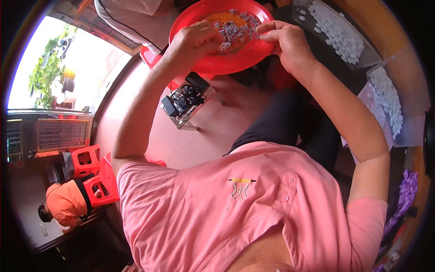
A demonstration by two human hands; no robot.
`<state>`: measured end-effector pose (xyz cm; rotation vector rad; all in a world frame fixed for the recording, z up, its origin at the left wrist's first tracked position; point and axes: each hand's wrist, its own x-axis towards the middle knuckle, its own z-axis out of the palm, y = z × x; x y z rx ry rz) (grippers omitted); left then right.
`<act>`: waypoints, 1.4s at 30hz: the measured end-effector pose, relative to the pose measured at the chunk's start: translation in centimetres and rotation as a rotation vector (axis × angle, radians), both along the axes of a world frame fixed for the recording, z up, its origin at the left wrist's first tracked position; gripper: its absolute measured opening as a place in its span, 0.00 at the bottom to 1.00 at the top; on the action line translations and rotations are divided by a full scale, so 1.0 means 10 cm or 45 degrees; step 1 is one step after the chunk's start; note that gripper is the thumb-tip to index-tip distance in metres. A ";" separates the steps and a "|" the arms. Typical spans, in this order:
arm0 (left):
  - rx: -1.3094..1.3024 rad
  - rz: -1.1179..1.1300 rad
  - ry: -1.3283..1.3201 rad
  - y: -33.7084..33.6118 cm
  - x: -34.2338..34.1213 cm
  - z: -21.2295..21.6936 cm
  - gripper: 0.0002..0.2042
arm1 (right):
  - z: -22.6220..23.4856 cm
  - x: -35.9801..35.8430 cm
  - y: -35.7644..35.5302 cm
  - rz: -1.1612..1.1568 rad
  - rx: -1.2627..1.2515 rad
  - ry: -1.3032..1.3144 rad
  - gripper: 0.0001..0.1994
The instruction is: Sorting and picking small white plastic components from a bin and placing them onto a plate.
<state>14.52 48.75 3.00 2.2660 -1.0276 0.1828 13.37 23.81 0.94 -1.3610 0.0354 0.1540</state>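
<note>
A round red plastic basin (222,66) is at the top of the view, and both my hands are over it. Inside lies a loose pile of small grey-and-white pieces (235,31), too small to name. My left hand (198,40) is curled at the left side of the pile, its fingers bent inward. A small white piece with holes (224,46) shows right by its fingertips; I cannot tell whether it is held. At the basin's right rim my right hand (287,43) pinches thumb and forefinger together. Whatever is between them is hidden or too small to make out.
Many small white pieces lie in a clear tray (337,31) at upper right, with more in a clear bag (385,99) below it. A small stand with black devices (183,102) is beneath the basin. Red stools (102,186) and a person in orange (68,202) are at left.
</note>
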 end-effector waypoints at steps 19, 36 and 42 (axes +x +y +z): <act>0.027 -0.267 -0.030 -0.79 -1.00 0.04 0.05 | -0.14 -1.56 -0.62 -0.279 0.215 -0.130 0.07; -0.202 -0.476 0.002 -2.06 -1.49 0.42 0.07 | 0.14 -2.68 -1.91 -0.552 0.209 -0.311 0.09; -0.496 -0.690 0.124 -3.01 -1.69 0.30 0.07 | 0.08 -3.29 -2.73 -0.780 0.024 -0.348 0.15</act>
